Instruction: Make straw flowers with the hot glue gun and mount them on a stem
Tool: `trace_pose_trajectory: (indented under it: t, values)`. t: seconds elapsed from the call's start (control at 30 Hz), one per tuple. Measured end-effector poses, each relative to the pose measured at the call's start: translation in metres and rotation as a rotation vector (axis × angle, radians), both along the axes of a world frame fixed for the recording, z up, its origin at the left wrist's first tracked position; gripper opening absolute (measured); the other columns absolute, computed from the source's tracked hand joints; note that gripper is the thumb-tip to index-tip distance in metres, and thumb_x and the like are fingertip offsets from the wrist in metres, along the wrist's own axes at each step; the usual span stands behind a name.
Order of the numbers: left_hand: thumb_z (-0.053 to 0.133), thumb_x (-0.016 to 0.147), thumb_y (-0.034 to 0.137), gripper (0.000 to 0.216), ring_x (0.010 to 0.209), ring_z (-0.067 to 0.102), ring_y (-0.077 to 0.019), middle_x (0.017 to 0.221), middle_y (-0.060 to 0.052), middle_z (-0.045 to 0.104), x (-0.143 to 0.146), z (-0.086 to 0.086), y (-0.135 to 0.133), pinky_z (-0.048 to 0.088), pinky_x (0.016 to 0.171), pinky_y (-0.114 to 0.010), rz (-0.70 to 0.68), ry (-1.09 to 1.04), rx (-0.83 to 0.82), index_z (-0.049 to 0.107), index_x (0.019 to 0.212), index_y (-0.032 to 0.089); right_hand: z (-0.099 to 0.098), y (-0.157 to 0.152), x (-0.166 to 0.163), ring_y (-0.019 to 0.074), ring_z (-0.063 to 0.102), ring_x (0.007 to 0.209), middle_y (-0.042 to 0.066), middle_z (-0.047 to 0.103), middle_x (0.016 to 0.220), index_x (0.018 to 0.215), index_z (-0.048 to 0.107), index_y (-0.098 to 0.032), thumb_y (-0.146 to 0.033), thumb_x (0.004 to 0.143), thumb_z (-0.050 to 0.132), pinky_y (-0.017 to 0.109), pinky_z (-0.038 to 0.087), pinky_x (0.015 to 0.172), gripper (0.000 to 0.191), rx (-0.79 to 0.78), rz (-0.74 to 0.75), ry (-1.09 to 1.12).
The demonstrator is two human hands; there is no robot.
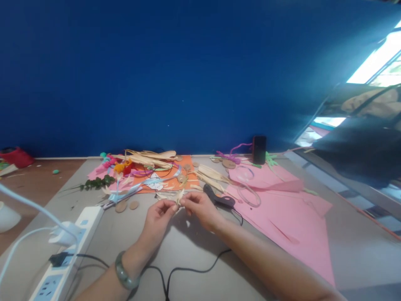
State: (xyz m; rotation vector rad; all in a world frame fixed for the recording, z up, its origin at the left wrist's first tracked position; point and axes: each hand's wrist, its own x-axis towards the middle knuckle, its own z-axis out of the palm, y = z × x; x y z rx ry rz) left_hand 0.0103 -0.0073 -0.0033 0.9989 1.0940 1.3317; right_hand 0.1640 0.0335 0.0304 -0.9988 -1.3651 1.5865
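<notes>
My left hand (pixel 159 217) and my right hand (pixel 200 209) meet over the grey table (pixel 188 246), both pinching a small pale straw-coloured strip piece (pixel 179 197) between their fingertips. A green bangle (pixel 123 271) sits on my left wrist. Just right of my right hand lies a black glue gun (pixel 219 199) whose black cord (pixel 194 269) runs toward me. More pale dried strips (pixel 150 158) lie on orange paper (pixel 188 177) behind the hands.
Pink paper sheets (pixel 282 209) cover the table's right side. A white power strip (pixel 67 255) with plugs lies at the left. Scissors (pixel 120 198), round wooden discs (pixel 127 205), a green sprig (pixel 97 182), colourful pipe cleaners (pixel 120 166) and a dark phone (pixel 259 149) stand near the blue wall.
</notes>
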Motion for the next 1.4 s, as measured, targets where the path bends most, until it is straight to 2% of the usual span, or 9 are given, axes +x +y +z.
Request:
trace_pose_trajectory:
  t: [0.17,0.4,0.7,1.0,1.4]
  values:
    - [0.072,0.073,0.033,0.019,0.065,0.057,-0.0132,0.070,-0.002,0.065,0.000,0.002,-0.002,0.043,0.063,-0.023,0.000,0.006,-0.019,0.067,0.075,0.015,-0.001,-0.001,-0.001,0.0068,0.039,0.044,-0.006,0.049,0.047,0.064,0.061,-0.016,-0.028,0.070,0.070,0.022,0.029,0.047,0.017,-0.016,-0.023,-0.008]
    - [0.070,0.075,0.035,0.021,0.064,0.058,-0.0121,0.068,-0.001,0.066,0.001,0.002,-0.003,0.044,0.062,-0.022,0.105,-0.013,-0.051,0.067,0.081,0.015,0.005,-0.008,-0.004,0.0065,0.038,0.045,-0.007,0.047,0.047,0.061,0.058,-0.016,-0.030,0.071,0.070,0.022,0.028,0.048,0.022,-0.016,-0.095,0.030]
    - [0.071,0.075,0.034,0.021,0.066,0.061,-0.0139,0.076,-0.005,0.070,0.000,-0.003,-0.003,0.048,0.060,-0.023,0.110,0.047,-0.034,0.069,0.084,0.015,0.002,-0.007,-0.006,0.0067,0.038,0.045,-0.007,0.046,0.047,0.060,0.058,-0.016,-0.030,0.071,0.068,0.022,0.029,0.047,0.021,0.024,-0.161,0.003]
    - [0.068,0.077,0.035,0.020,0.065,0.060,-0.0134,0.075,-0.004,0.070,0.001,0.003,-0.005,0.048,0.057,-0.023,0.068,0.082,-0.042,0.067,0.081,0.015,0.002,-0.005,-0.006,0.0065,0.039,0.047,-0.006,0.050,0.054,0.065,0.060,-0.016,-0.032,0.071,0.069,0.022,0.030,0.048,0.020,0.005,-0.195,0.055]
    - [0.069,0.075,0.037,0.023,0.061,0.058,-0.0128,0.067,-0.003,0.068,0.001,0.004,-0.005,0.046,0.059,-0.023,0.067,0.100,-0.050,0.069,0.075,0.013,-0.006,-0.009,-0.009,0.0059,0.039,0.046,-0.003,0.055,0.057,0.067,0.064,-0.015,-0.034,0.069,0.072,0.021,0.029,0.048,0.021,-0.106,-0.129,0.132]
